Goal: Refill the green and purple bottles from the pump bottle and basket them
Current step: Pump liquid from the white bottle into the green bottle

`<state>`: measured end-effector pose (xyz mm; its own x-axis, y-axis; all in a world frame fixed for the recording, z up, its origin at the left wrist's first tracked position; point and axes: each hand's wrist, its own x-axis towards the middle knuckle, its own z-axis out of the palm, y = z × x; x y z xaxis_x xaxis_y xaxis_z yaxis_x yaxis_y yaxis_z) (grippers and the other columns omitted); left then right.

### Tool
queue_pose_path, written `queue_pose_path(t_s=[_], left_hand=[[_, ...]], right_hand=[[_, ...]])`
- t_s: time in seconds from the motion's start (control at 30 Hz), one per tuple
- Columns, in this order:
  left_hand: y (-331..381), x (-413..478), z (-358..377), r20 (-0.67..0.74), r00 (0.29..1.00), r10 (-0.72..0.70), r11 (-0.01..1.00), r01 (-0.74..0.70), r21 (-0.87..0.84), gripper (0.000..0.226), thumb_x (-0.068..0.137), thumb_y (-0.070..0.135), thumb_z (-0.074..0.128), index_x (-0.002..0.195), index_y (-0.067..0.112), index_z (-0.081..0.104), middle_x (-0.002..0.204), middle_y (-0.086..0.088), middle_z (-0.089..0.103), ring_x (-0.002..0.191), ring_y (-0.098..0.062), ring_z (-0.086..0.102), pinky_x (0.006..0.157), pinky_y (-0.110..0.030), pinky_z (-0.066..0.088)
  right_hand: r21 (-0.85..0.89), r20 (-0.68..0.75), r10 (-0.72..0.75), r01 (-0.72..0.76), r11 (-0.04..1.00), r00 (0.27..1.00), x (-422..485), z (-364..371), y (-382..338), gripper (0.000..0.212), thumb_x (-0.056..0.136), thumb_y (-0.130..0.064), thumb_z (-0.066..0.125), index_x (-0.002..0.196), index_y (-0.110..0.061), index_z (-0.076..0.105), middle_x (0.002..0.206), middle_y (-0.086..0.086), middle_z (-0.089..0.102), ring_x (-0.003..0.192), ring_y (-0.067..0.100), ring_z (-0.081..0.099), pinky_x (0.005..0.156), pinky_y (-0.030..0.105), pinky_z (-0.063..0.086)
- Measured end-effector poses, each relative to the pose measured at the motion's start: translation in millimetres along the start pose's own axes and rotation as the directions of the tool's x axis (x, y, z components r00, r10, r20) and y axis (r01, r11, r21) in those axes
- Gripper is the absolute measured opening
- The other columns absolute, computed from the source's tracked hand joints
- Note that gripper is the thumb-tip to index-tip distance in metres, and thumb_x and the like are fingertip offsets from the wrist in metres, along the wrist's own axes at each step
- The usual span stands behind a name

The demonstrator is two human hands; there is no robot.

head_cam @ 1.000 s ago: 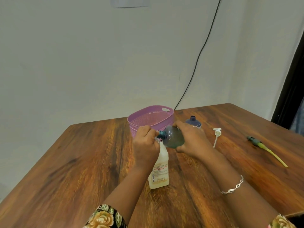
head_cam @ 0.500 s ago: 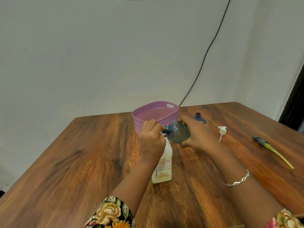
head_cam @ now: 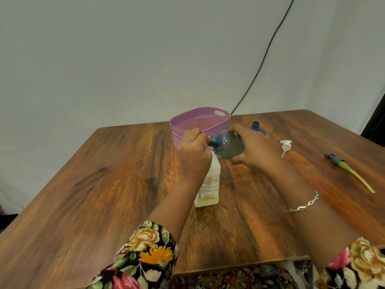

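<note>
The rounded translucent green plastic bottle (head_cam: 228, 148) is held sideways just above the white plastic pump bottle (head_cam: 209, 184) on the surface (head_cam: 104, 195), body wrapped by the right hand (head_cam: 254, 151) fingers, teal neck pinched by the left hand (head_cam: 193, 155) fingers, probably steadied for refilling.

Right hand (head_cam: 256, 151) holds the green bottle (head_cam: 229, 147), seemingly sideways.

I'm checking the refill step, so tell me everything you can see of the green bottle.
The green bottle is translucent grey-green plastic, with a rounded body and a teal, uncapped neck. It is held tilted on its side in the air, neck towards the left hand, which curls over the top of the pump bottle. The right hand grips its body. Its fill level is unclear.
</note>
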<state>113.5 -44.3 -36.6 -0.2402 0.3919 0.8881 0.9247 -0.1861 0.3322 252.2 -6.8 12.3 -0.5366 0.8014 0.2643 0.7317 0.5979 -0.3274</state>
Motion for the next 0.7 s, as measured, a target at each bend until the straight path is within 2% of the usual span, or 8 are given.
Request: queue_pose_path(t_s=[0.13, 0.2, 0.33, 0.43, 0.57, 0.7], left_hand=[[6, 7, -8, 0.024, 1.000, 0.017, 1.000, -0.016, -0.025, 0.031, 0.072, 0.002, 0.038, 0.070, -0.004, 0.068, 0.065, -0.010, 0.059, 0.058, -0.024, 0.054, 0.050, -0.021, 0.038], [7, 12, -14, 0.042, 0.998, 0.043, 0.999, -0.041, -0.030, 0.034, 0.073, 0.003, 0.036, 0.072, -0.005, 0.069, 0.067, -0.011, 0.061, 0.061, -0.025, 0.056, 0.049, -0.026, 0.042], [4, 10, -14, 0.044, 0.997, 0.061, 0.997, -0.060, -0.038, 0.036, 0.073, 0.006, 0.034, 0.071, -0.006, 0.068, 0.067, -0.012, 0.061, 0.060, -0.023, 0.054, 0.051, -0.022, 0.038], [0, 2, -5, 0.021, 0.997, 0.068, 0.998, -0.067, -0.021, 0.025, 0.073, -0.001, 0.042, 0.067, -0.004, 0.066, 0.064, -0.011, 0.058, 0.056, -0.024, 0.053, 0.051, -0.025, 0.037], [-1, 2, -7, 0.026, 0.995, 0.091, 0.995, -0.091, -0.028, 0.026, 0.075, 0.000, 0.041, 0.067, -0.004, 0.066, 0.064, -0.012, 0.058, 0.056, -0.024, 0.053, 0.049, -0.024, 0.038], [-2, 21, -16, 0.081, 0.973, 0.217, 0.975, -0.220, 0.026, 0.031, 0.073, 0.006, 0.038, 0.065, -0.005, 0.066, 0.065, -0.013, 0.060, 0.057, -0.026, 0.056, 0.049, -0.022, 0.042]], right_hand=[[-0.009, -0.027, -0.017, 0.017, 1.000, 0.999, -1, -7, 0, 0.071, 0.069, -0.023, 0.078, 0.129, -0.024, 0.041, 0.126, 0.001, 0.054, 0.111, 0.024, 0.050, 0.087, 0.039, 0.041], [0.005, -0.047, -0.030, 0.030, 1.000, 0.998, -1, -11, -1, 0.073, 0.067, -0.024, 0.080, 0.128, -0.022, 0.042, 0.124, 0.002, 0.054, 0.111, 0.024, 0.049, 0.089, 0.041, 0.042], [0.007, -0.054, -0.041, 0.042, 0.999, 0.998, 0, -9, -1, 0.074, 0.064, -0.024, 0.082, 0.126, -0.022, 0.043, 0.123, 0.003, 0.055, 0.110, 0.026, 0.051, 0.089, 0.048, 0.045], [-0.035, -0.011, -0.051, 0.051, 0.998, 0.999, 2, -3, 2, 0.070, 0.067, -0.023, 0.080, 0.125, -0.021, 0.041, 0.124, 0.003, 0.054, 0.107, 0.026, 0.052, 0.087, 0.042, 0.045], [-0.045, -0.005, -0.060, 0.060, 0.997, 0.998, 0, -3, 2, 0.066, 0.071, -0.022, 0.077, 0.126, -0.021, 0.041, 0.126, 0.002, 0.052, 0.108, 0.025, 0.051, 0.080, 0.032, 0.037], [-0.019, -0.037, -0.057, 0.057, 0.998, 0.998, 3, -12, -1, 0.073, 0.066, -0.025, 0.081, 0.128, -0.022, 0.042, 0.125, 0.002, 0.054, 0.112, 0.025, 0.048, 0.091, 0.040, 0.040]])
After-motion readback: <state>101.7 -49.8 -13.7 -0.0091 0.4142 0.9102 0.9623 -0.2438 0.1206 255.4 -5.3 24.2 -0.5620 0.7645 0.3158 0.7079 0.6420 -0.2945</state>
